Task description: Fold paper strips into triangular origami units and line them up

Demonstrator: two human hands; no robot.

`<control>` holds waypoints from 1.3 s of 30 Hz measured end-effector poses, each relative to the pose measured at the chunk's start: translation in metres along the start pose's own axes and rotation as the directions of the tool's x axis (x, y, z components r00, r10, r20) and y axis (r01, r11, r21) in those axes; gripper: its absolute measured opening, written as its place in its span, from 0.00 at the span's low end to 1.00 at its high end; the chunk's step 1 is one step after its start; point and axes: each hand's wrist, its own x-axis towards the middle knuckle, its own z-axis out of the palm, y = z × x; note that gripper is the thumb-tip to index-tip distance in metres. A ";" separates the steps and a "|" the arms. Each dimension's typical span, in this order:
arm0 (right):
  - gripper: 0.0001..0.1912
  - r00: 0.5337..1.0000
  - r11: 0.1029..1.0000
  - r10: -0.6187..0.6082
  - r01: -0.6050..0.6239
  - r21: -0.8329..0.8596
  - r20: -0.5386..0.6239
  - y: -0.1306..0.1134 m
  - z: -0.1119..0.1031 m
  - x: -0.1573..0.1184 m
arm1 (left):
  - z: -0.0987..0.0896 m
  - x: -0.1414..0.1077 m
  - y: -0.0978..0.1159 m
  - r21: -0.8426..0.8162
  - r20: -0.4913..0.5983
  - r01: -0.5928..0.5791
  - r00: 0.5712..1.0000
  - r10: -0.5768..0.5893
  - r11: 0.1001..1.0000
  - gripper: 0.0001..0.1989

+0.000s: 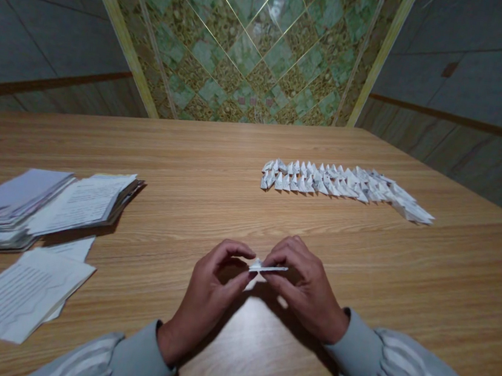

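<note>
Left hand (pixel 211 287): thumb and forefinger pinching the paper's left end.
Folded paper (pixel 274 270): between both hands, over the table; likely light, crisp along its folds, easily creased; best held lightly by its ends.
Right hand (pixel 309 290): thumb and fingers gripping the right part.
Table (pixel 176 203): wood-grained, shiny near the person; paper stack (pixel 12 195) and loose sheets (pixel 21 294) left, folded pieces (pixel 311 180) in rows farther right.
Room: grey left wall (pixel 33 21), green-gold diamond-patterned wall (pixel 244 53) ahead, grey right wall (pixel 487 89).
</note>
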 end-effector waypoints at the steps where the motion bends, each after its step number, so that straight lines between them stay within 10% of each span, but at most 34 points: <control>1: 0.05 1.000 1.000 0.017 -0.017 0.012 0.008 0.000 0.001 0.000 | 0.000 0.001 0.000 -0.024 0.012 0.019 1.000 -0.019 1.000 0.05; 21: 0.02 0.999 0.984 -0.047 0.043 -0.171 -0.021 0.000 0.009 -0.005 | -0.003 0.001 0.006 0.167 -0.005 -0.251 0.967 0.255 0.954 0.07; 39: 0.03 0.995 0.986 -0.019 0.003 -0.165 -0.100 -0.002 0.014 -0.006 | 0.000 -0.001 0.004 0.155 0.048 -0.184 0.983 0.179 0.971 0.11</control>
